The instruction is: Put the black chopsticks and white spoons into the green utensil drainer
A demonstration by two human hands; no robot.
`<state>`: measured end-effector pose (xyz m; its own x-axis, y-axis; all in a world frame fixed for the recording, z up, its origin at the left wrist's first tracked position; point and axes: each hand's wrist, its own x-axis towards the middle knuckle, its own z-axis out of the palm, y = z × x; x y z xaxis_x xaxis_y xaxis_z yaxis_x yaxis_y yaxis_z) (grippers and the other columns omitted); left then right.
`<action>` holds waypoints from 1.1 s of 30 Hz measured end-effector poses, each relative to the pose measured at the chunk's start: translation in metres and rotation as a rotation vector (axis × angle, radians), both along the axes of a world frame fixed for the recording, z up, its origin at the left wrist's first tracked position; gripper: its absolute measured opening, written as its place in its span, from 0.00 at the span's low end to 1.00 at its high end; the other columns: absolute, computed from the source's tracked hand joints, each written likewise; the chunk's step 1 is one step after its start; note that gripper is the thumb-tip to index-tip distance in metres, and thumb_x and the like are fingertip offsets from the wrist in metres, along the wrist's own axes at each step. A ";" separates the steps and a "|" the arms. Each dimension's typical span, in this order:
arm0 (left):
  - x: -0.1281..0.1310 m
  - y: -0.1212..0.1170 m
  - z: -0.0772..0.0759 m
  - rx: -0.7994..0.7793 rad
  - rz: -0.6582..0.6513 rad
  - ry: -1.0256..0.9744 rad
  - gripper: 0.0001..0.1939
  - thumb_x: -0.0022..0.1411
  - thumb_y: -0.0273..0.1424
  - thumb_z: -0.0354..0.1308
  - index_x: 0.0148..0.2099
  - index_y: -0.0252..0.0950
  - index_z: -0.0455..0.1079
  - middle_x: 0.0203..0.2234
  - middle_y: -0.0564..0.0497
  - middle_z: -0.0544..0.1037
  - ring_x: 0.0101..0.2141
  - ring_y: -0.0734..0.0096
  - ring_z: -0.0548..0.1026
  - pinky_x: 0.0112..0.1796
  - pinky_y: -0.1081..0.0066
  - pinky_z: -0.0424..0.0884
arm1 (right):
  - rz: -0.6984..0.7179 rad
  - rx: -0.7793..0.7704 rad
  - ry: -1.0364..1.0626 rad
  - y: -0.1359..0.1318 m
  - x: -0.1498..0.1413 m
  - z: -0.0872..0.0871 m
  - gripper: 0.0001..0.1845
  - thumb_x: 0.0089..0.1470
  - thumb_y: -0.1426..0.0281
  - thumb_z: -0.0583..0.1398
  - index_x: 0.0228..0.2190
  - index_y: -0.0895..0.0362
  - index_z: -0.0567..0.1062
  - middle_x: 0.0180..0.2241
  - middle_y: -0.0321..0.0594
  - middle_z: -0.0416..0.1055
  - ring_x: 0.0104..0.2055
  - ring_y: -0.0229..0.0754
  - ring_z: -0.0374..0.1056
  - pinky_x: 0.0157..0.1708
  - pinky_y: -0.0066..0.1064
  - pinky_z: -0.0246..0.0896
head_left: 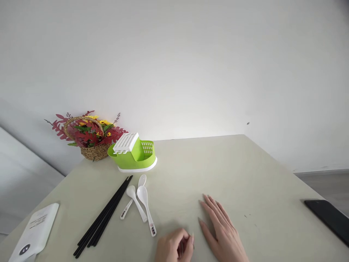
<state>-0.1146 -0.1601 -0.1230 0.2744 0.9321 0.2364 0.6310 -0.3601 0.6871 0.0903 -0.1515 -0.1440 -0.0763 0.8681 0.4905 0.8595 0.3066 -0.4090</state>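
My left hand rests at the table's near edge with its fingers curled in; nothing shows in its grasp. Palm down on the table to its right lies my right hand, fingers stretched out and touching no object. Three white spoons lie partly crossed just beyond and left of my left hand, their handles marked with small prints. Beside them, several black chopsticks form a loose slanting bundle. Behind the spoons stands a green utensil holder with a white slotted top and a white base.
A wicker basket of red leaves and yellow flowers stands at the back left against the wall. At the left edge of the table lies a white device. A black phone lies at the right edge.
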 end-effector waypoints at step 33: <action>-0.005 -0.015 0.041 -0.103 -0.063 -0.083 0.22 0.74 0.44 0.49 0.28 0.39 0.61 0.21 0.55 0.67 0.24 0.73 0.66 0.28 0.73 0.59 | 0.062 -0.121 0.152 -0.004 0.001 0.000 0.23 0.69 0.62 0.54 0.61 0.52 0.74 0.68 0.42 0.67 0.71 0.52 0.60 0.69 0.53 0.60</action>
<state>-0.1198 -0.1753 -0.0822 0.3164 0.9342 0.1646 0.5485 -0.3218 0.7717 0.0918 -0.1554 -0.1437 -0.0640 0.9172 0.3932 0.7662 0.2976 -0.5696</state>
